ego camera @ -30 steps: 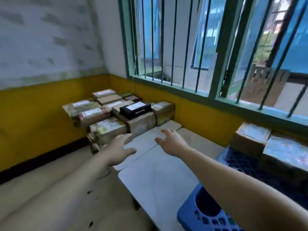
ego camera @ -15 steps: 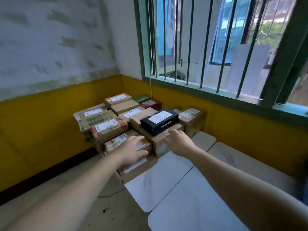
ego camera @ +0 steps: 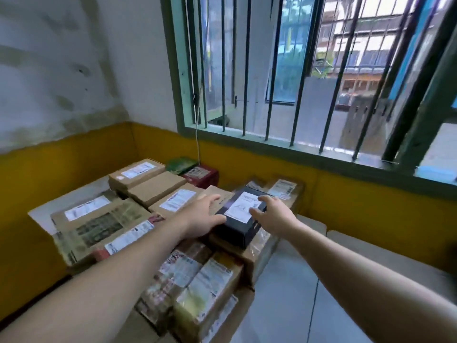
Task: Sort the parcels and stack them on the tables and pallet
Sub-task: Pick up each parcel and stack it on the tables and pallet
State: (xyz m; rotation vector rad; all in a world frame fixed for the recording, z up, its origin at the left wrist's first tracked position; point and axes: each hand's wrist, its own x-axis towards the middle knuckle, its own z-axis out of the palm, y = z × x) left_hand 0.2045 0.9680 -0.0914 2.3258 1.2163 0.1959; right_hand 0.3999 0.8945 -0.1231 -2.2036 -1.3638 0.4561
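Note:
A black box (ego camera: pixel 236 230) with a white label lies on top of a pile of brown cardboard parcels (ego camera: pixel 158 187) in the corner. My left hand (ego camera: pixel 204 216) rests against the box's left side, its thumb along the near edge. My right hand (ego camera: pixel 273 214) lies on the box's right top edge, with spread fingers touching the label. Both hands touch the box with fingers fairly straight. The box sits flat on a taped brown parcel (ego camera: pixel 257 253).
More labelled parcels (ego camera: pixel 197 283) are stacked low in front of the pile. A red box (ego camera: pixel 204 175) and a green packet (ego camera: pixel 180 164) sit at the back. White tabletops (ego camera: pixel 284 300) extend to the right under the barred window (ego camera: pixel 272 70). Yellow walls close the corner.
I have moved closer to the pile. Both hands travelled forward from above the parcels and tabletop and now touch the black box on either side.

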